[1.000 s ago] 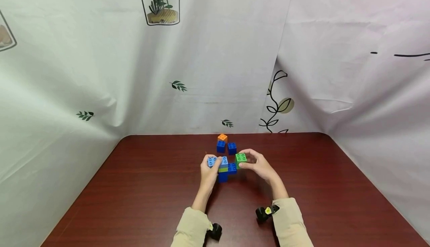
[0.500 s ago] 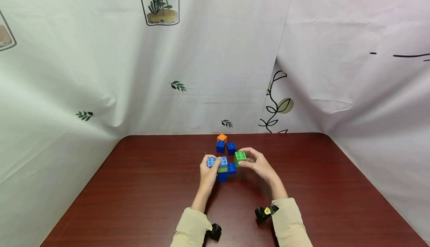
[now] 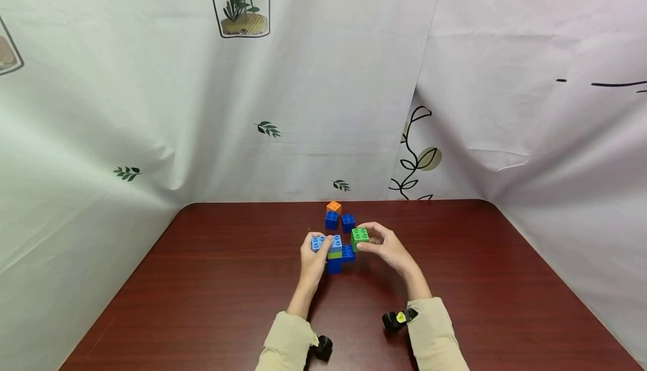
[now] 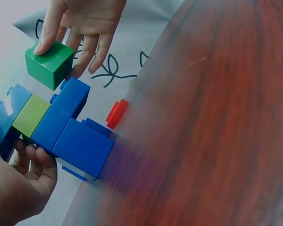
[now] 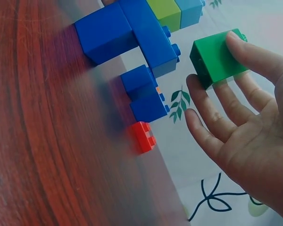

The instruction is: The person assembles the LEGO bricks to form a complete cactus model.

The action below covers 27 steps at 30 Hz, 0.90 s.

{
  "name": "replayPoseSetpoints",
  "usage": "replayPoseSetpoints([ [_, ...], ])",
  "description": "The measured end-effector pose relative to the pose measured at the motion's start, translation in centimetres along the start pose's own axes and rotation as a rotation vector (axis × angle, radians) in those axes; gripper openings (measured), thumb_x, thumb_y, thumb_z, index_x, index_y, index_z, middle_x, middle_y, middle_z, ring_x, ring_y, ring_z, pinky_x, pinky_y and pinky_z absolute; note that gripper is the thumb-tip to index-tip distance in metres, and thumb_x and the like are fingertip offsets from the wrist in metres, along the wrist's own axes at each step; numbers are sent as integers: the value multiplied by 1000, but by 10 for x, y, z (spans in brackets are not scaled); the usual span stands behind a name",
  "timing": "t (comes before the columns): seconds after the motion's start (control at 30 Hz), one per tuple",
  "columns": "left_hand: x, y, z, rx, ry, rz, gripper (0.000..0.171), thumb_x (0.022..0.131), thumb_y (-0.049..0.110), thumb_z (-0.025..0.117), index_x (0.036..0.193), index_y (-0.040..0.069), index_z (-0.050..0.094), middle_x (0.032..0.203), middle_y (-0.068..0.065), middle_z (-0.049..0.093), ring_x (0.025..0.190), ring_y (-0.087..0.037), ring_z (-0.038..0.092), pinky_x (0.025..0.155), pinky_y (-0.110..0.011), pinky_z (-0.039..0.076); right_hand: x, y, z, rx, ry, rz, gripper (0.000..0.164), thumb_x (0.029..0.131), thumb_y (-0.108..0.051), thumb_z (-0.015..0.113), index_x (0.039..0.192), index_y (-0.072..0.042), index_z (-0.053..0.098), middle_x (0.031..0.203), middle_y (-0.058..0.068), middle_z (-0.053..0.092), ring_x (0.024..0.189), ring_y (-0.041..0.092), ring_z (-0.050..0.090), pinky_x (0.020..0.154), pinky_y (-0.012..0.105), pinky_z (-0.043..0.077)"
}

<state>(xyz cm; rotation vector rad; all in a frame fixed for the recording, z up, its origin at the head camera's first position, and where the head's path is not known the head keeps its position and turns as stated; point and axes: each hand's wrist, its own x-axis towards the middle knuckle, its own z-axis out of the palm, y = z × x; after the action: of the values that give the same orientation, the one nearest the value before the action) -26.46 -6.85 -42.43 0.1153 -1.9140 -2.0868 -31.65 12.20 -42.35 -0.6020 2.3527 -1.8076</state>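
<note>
A built-up brick piece stands on the table, with a light blue brick [image 3: 337, 243] on top, a lime green brick [image 4: 32, 116] under it and dark blue bricks [image 4: 85, 148] below. My left hand [image 3: 311, 264] grips this piece at its upper left, thumb over the light blue part. One dark blue brick [image 3: 347, 253] juts out to the right, studs up. Just above those studs, my right hand [image 3: 393, 249] pinches a green brick [image 3: 360, 238] between thumb and fingers. Both wrist views show a gap between the green brick and the studs.
Farther back on the brown table [image 3: 227, 303] are two loose blue bricks [image 3: 331, 220] and an orange brick [image 3: 333, 207]. A red brick [image 5: 142, 137] lies near them in the right wrist view. Printed white cloth [image 3: 323, 79] hangs behind the table.
My right hand has shifted slightly left with the green brick, bringing it farther over the jutting blue brick. My left hand and the built piece look unchanged.
</note>
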Motion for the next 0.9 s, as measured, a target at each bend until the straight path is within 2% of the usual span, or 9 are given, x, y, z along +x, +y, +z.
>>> replayPoseSetpoints([
  [0.13,2,-3,0,8,-2,-4,18,93,9,62,99,-6,54,71,6,49,62,-10,47,52,-18,40,0,-1,2,3,-7,-5,44,91,-14,68,130,-1,54,122,24,60,100,19,66,86,30,55],
  [0.33,17,-29,0,-5,-5,-14,20,93,13,64,101,-3,55,71,6,50,62,-9,48,52,-19,41,1,-3,3,21,4,-7,44,90,-13,68,130,0,53,120,24,61,98,17,66,85,30,56],
  [0.47,20,-37,-2,-2,-44,-11,26,91,20,68,103,0,56,72,7,52,61,-7,49,55,-21,44,0,-5,3,21,16,-6,44,90,-13,69,130,-1,53,121,23,60,97,17,66,87,35,57],
  [0.6,22,-37,-7,28,-99,-14,33,88,23,73,107,2,56,76,5,55,64,-7,51,59,-23,48,-1,-7,4,15,28,1,43,90,-14,69,129,-2,54,121,23,60,97,18,67,90,41,56],
  [0.8,21,-35,-13,63,-204,-24,41,86,20,75,117,4,55,96,-6,62,76,-10,55,66,-25,51,-1,-8,4,0,42,3,43,90,-14,70,129,-3,55,120,23,61,97,20,66,90,40,56],
  [0.9,17,-26,-15,64,-231,-33,42,85,16,76,118,2,54,103,-12,62,82,-11,56,71,-26,52,-1,-9,5,2,42,-4,43,90,-14,70,129,-3,55,120,23,61,97,19,66,90,39,56],
])
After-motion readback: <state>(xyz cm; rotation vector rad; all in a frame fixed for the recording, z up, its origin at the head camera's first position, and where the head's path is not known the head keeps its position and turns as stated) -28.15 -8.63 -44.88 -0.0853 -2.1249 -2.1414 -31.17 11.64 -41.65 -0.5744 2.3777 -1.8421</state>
